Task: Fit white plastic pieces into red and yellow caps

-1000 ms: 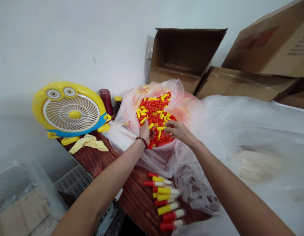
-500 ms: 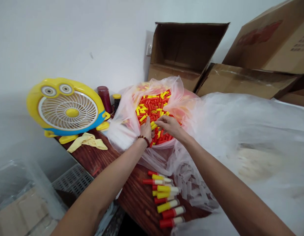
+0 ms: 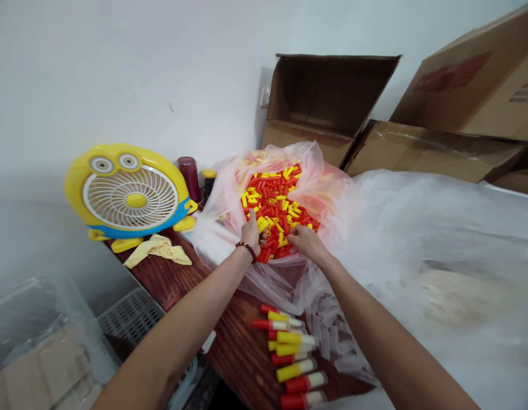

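A clear plastic bag (image 3: 223, 208) stands open, filled with small red and yellow plastic tubes (image 3: 270, 188). My left hand (image 3: 250, 234), with a beaded bracelet at the wrist, is at the bag's near left side. Its thumb points up and its fingers curl around yellow tubes (image 3: 262, 224). To the right, my right hand (image 3: 306, 241) dips into the pile with its fingertips pinched together among red tubes; what they grip is hidden. Nearer me, several assembled pieces (image 3: 291, 373), red or yellow with white, clear-covered ends, lie in a rough column on the dark wooden table (image 3: 233, 341).
Clear tubes (image 3: 332, 333) lie in plastic beside the column. A yellow cartoon fan (image 3: 133, 199), a pale yellow cloth (image 3: 159, 250) and two jars (image 3: 189, 176) occupy the left. Cardboard boxes (image 3: 308, 136) stand behind; a large translucent bag (image 3: 396, 228) covers the right.
My right hand has moved away from my left hand and down into the pile. The left hand stays by the bag, its yellow tubes near the thumb. The view has shifted slightly.
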The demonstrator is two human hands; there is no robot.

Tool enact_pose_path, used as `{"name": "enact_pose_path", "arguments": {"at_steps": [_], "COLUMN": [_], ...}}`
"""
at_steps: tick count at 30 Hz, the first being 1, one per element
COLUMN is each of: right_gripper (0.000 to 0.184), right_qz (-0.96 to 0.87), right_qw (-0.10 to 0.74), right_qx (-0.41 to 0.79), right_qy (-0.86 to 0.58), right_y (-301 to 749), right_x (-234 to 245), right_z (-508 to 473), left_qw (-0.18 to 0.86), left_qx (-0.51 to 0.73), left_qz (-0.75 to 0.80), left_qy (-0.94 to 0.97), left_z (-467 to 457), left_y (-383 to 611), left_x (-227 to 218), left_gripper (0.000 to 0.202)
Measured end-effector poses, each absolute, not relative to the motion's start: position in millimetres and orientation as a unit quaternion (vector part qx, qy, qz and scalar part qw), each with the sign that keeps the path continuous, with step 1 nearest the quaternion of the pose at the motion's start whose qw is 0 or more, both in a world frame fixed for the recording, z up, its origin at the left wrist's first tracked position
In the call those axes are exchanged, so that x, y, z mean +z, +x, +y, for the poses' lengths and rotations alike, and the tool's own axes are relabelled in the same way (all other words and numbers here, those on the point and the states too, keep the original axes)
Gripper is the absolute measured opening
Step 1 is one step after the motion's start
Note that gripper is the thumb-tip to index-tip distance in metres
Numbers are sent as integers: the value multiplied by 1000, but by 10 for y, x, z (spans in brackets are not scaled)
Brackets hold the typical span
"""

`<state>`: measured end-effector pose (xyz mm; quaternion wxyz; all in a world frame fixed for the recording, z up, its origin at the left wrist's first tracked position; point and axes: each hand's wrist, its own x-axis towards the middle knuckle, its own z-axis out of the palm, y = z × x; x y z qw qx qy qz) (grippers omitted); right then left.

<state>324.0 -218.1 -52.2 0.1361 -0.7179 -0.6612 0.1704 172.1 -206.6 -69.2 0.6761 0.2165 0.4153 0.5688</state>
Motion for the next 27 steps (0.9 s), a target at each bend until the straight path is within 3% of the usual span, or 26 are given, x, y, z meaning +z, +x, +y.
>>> {"name": "enact_pose_path", "arguments": {"at_steps": [5, 11, 21, 27], "right_gripper": [13, 8, 6, 4], "right_qz": [-747, -803, -816, -768], "right_qw": [294, 253, 228, 280], "right_qx": [261, 144, 45, 91], "right_qy": [-536, -520, -529, -569], "right_y": [3239, 2986, 2807, 2776], "right_x": [-304, -77, -100, -124], "right_z": [-2277, -2367, -2377, -2327], "left_qw": [636, 630, 661, 659], "left_qx": [585, 607, 595, 597], "left_qz": [447, 428, 418, 421], "left_qy": [230, 226, 184, 182], "left_z": [-2068, -2090, -2109, -2078], "left_y": [1751, 1822, 1851, 1830], "left_x": [-684, -647, -676, -678], "left_gripper": [54, 49, 38, 35]}}
